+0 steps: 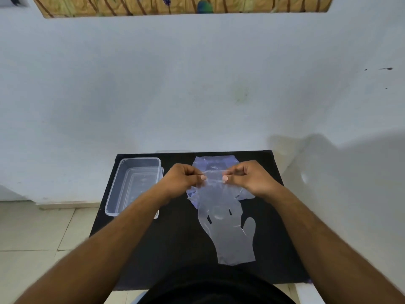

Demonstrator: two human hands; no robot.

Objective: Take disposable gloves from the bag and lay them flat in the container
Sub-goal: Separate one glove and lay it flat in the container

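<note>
Here, a person looks down at a small black table (166,249) set against a pale wall (197,84), with both bare arms reaching forward over it. The left hand (182,178) and the right hand (249,177) meet over the far middle of the table, each with fingers curled and thumb pressed to forefinger, pinching the top edge of a clear disposable glove (232,235). The glove hangs from that pinch toward the near edge, its thumb pointing right and its cuff end resting on the black surface. Behind and under the hands lies the bag (203,163), a crumpled, faintly violet film touching the table's far edge.

On the far left sits the container (133,185), a clear rectangular tub close to the left edge; nothing can be made out inside it. The left forearm crosses its near right corner. Bare black surface lies open between the tub and the glove, and along the right side. Tiled floor (43,233) shows to the left of the table. A patterned panel (175,5) crosses the top of the wall. No writing or label can be read anywhere.
</note>
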